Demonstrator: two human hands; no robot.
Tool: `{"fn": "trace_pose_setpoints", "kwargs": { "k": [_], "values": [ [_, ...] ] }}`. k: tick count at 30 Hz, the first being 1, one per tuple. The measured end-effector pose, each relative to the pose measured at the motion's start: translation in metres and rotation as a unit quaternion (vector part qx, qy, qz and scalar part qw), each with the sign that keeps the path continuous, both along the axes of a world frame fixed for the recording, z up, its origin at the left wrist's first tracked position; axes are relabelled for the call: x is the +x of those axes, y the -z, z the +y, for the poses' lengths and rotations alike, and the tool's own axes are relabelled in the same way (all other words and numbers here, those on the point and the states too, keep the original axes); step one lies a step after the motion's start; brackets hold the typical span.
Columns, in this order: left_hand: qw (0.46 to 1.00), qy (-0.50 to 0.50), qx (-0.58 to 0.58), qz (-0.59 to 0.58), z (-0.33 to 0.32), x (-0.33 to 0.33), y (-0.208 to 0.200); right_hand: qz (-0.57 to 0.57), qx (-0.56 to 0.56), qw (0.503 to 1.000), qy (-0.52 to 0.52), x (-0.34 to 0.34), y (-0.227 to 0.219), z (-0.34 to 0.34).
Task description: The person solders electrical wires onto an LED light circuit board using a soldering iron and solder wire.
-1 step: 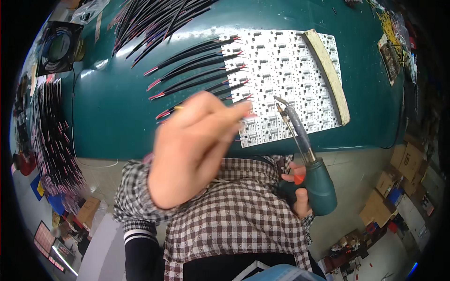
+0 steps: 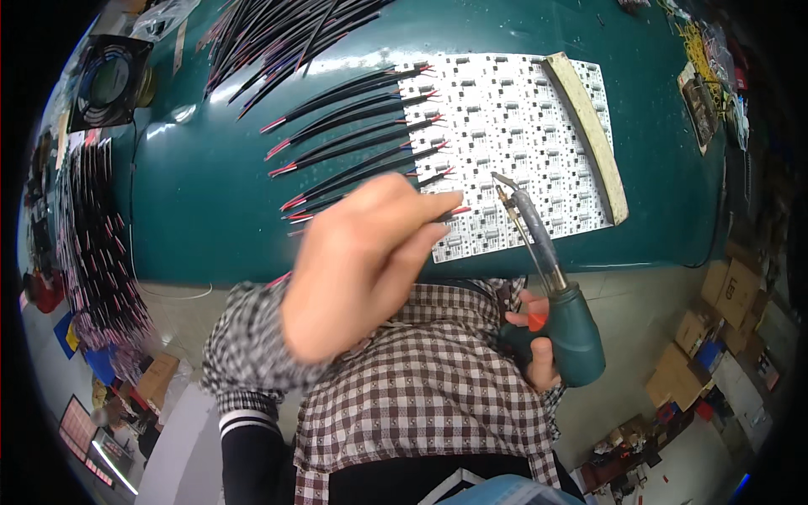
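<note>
Left hand (image 2: 358, 261) pinches thin red-tipped wire (image 2: 459, 210), end poking past the pinch over lower left of flat white board (image 2: 484, 109); right hand (image 2: 542, 362) wraps smooth green-handled soldering gun (image 2: 577, 341), metal tip (image 2: 504, 197) over board's middle.

The tabletop (image 2: 210, 236) looks glossy, the soldering tool's handle (image 2: 579, 341) plastic, the apron (image 2: 412, 400) matt cloth.

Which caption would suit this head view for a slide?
Left hand holds a red-tipped wire over a white circuit board; right hand grips a green-handled soldering iron.
</note>
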State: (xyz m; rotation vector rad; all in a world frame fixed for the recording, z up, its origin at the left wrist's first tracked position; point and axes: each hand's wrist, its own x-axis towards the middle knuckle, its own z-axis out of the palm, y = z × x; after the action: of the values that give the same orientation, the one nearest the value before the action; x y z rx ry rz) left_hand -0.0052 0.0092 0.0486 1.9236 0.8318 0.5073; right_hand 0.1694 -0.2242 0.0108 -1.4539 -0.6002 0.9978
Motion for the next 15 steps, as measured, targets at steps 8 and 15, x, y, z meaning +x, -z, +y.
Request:
{"fn": "trace_pose_setpoints", "kwargs": {
  "k": [8, 15],
  "values": [
    [0.99, -0.109, -0.094, 0.007, -0.014, 0.017, 0.049, -0.037, 0.004, 0.998, -0.051, 0.004, 0.011, -0.01],
    [0.987, -0.099, -0.121, 0.023, -0.013, 0.019, 0.043, -0.021, 0.031, 0.999, -0.037, 0.002, 0.022, -0.024]
  ]
}}
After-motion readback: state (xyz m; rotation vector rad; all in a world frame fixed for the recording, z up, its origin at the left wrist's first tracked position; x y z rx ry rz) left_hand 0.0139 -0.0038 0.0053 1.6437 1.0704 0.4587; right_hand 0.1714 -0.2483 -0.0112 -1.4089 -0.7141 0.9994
